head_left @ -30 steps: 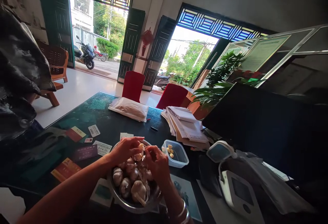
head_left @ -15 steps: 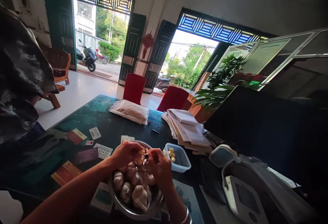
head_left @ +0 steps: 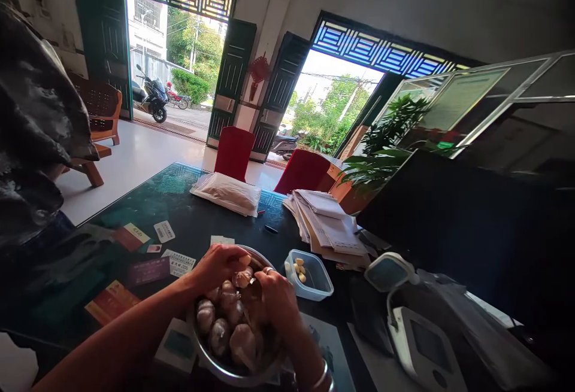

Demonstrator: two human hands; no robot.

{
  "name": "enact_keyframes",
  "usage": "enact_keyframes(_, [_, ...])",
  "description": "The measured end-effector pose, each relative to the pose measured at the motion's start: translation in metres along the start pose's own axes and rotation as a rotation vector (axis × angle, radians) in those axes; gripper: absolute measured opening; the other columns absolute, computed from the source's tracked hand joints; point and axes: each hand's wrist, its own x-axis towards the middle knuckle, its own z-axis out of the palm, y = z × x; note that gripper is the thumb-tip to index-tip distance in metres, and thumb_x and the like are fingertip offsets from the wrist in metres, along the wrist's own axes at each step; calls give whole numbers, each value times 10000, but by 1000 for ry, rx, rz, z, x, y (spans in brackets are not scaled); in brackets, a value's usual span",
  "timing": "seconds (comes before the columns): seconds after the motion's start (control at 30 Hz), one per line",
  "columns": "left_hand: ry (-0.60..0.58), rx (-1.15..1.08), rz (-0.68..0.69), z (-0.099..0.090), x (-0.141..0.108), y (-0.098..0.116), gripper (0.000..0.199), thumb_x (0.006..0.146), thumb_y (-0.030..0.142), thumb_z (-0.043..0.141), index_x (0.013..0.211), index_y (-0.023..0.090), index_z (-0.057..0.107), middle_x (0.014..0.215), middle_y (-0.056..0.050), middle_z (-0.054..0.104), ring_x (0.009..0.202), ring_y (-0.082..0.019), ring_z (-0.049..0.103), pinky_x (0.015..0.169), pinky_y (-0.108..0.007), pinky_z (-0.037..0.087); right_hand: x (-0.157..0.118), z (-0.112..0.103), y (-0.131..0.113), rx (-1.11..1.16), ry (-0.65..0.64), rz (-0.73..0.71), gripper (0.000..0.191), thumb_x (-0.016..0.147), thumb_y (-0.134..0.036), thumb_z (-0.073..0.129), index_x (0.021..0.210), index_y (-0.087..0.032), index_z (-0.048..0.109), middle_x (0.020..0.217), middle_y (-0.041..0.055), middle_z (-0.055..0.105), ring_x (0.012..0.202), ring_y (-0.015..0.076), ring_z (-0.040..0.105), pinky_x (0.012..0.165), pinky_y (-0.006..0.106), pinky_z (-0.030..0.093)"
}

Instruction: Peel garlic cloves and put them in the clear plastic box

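Note:
A round metal bowl (head_left: 224, 376) holds several garlic bulbs (head_left: 242, 344) with pale, papery skins. Over its far left rim, my left hand (head_left: 222, 267) is closed, pinching a pale garlic clove (head_left: 245, 260) between thumb and fingers. Just under that clove sits an opened garlic bulb (head_left: 243, 277). My right hand (head_left: 277, 296), with a ring on one finger, bends down over the bowl's right side. Its fingers are closed together, and what they grip is hidden. A clear plastic box (head_left: 321, 289) beside it contains several peeled cloves (head_left: 299, 269).
Paper piles (head_left: 323, 224) and a plastic-wrapped packet (head_left: 227, 193) lie across the dark desk (head_left: 175, 191). Cards (head_left: 150, 269) are spread at left. A blood-pressure monitor (head_left: 424, 344) and a dark screen (head_left: 449, 218) stand at right. A person in a dark jacket (head_left: 36, 122) is at far left.
My hands have moved apart. The right hand has dropped lower into the bowl's right side, while the left stays near the far rim with the clove now showing at its fingertips.

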Motion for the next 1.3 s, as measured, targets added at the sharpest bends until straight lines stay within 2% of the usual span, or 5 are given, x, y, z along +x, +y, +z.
enact_keyframes(0.33, [5,10,-8,-1,-2,6,219,770,300,589,854,139,712,677,-20,664,607,-120,556,568,-192,410,1,-12,-4,558,141,49,254,860,-145,451,1013,-190,648,947,61,686,848,186,635,753,261,456])
enact_keyframes(0.53, [15,107,32,-3,-3,14,179,784,291,587,823,179,721,722,-18,670,628,-121,559,580,-197,408,1,-15,-7,876,175,90,181,847,-294,541,928,-201,674,773,16,695,622,148,611,594,236,463])
enact_keyframes(0.77, [13,142,124,-1,-5,15,70,741,212,648,751,180,709,754,-13,694,688,-133,591,630,-207,414,-2,-14,-11,929,198,103,134,798,-311,615,797,-191,675,651,-4,665,538,127,568,520,218,428])
enact_keyframes(1.1, [68,4,-22,-1,-5,15,116,746,189,614,775,161,723,696,-10,717,625,-134,627,591,-190,447,-3,-11,-8,906,350,4,135,837,-230,540,869,-209,669,818,14,715,708,155,652,656,239,477])
enact_keyframes(1.3, [86,-34,-1,0,-5,15,122,747,207,624,789,158,727,704,-20,724,638,-135,641,594,-183,459,-2,-11,-9,779,356,-1,166,830,-256,535,733,-188,651,592,-5,663,504,132,591,511,227,421])
